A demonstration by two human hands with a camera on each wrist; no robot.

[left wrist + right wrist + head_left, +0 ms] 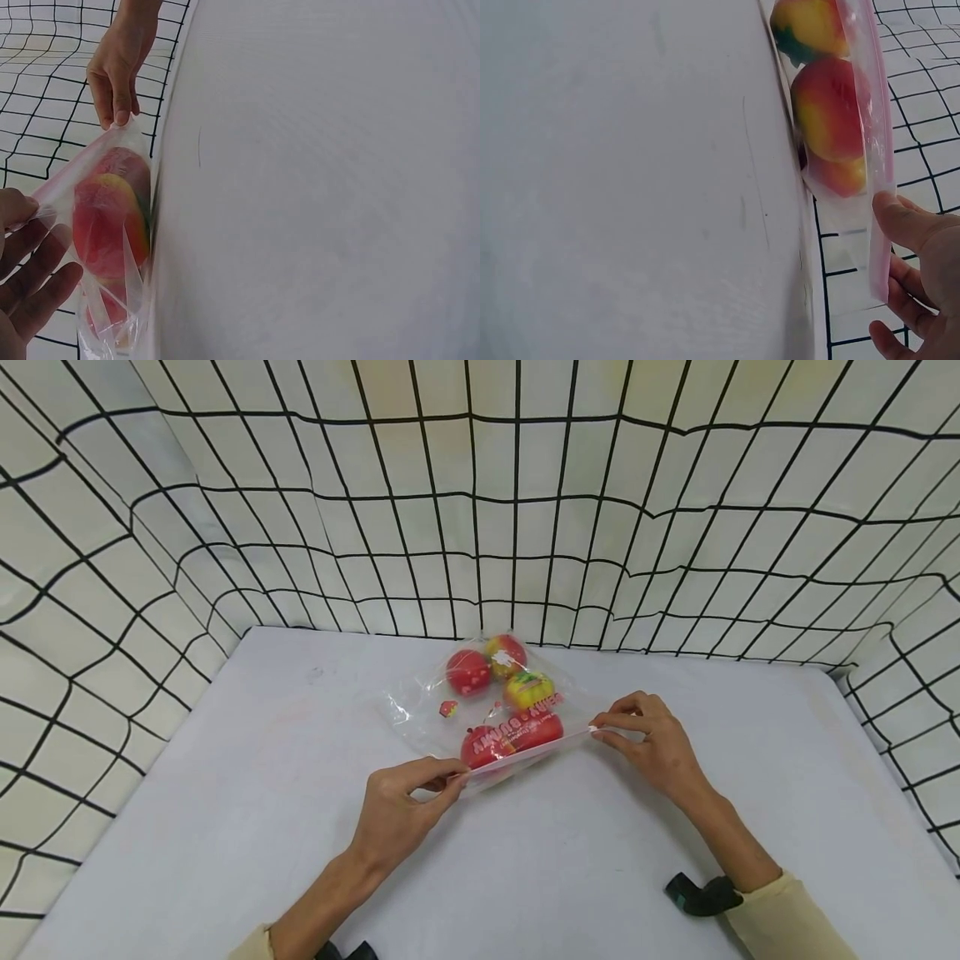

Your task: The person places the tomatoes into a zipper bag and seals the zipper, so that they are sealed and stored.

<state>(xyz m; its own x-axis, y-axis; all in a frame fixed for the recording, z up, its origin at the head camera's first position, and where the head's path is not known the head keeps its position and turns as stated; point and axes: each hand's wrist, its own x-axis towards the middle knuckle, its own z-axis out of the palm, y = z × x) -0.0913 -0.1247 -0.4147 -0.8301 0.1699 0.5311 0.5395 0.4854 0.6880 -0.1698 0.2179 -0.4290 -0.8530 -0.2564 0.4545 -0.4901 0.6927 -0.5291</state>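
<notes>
A clear zip bag [412, 706] with red printing lies toward the back of the white table. Inside show several fruit-like pieces: a red ball-shaped one [468, 672], a red and yellow one [506, 656], a ribbed yellow one [528, 691] and red ones near the mouth. My left hand [397, 810] pinches the near left end of the bag's pink zip strip [881, 142] between thumb and finger. At the strip's other end, my right hand [660, 747] pinches it too. The strip runs straight between both hands, pulled taut.
The white table [225, 793] has black netting [517, 493] over white walls at its back and sides. A black strap-like device [701, 895] sits at the right wrist. Pale sleeves [787, 918] cover both forearms.
</notes>
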